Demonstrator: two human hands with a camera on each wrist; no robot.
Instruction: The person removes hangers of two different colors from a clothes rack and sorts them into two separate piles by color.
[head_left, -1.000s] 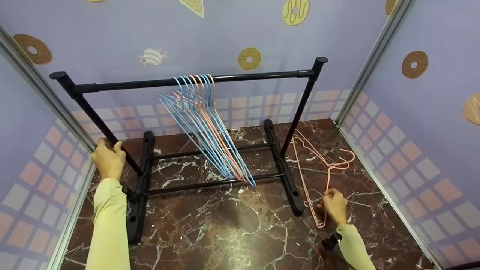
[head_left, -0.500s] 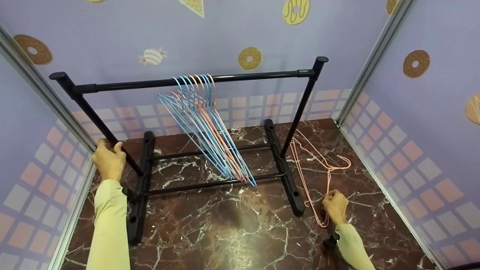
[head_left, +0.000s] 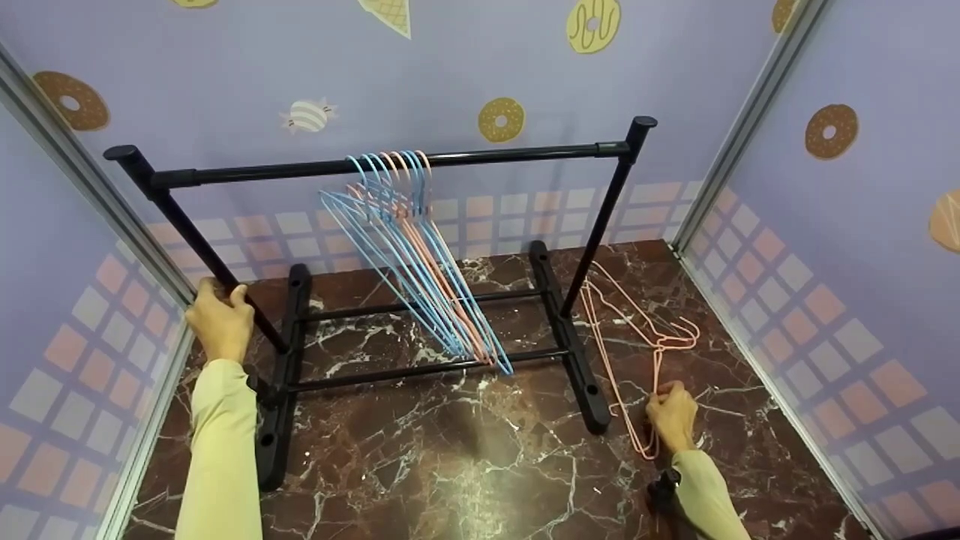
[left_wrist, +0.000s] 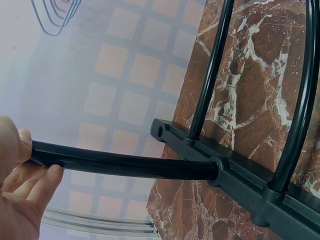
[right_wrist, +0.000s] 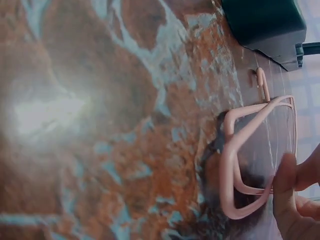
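A black clothes rack stands on a brown marble floor. Several blue and pink hangers hang from its top bar. My left hand grips the rack's left upright post. A few pink hangers lie on the floor right of the rack. My right hand pinches them near their lower end. In the right wrist view the pink hangers curve just off the floor, with my fingertips on them.
Lilac walls with donut prints close in on three sides, with metal corner strips. The rack's right foot lies close to the hangers on the floor. A dark band sits on my right wrist.
The pink hangers on the floor have shifted slightly, their hooks drawing inward, and my right hand has moved a little toward me. The left hand stays on the post.
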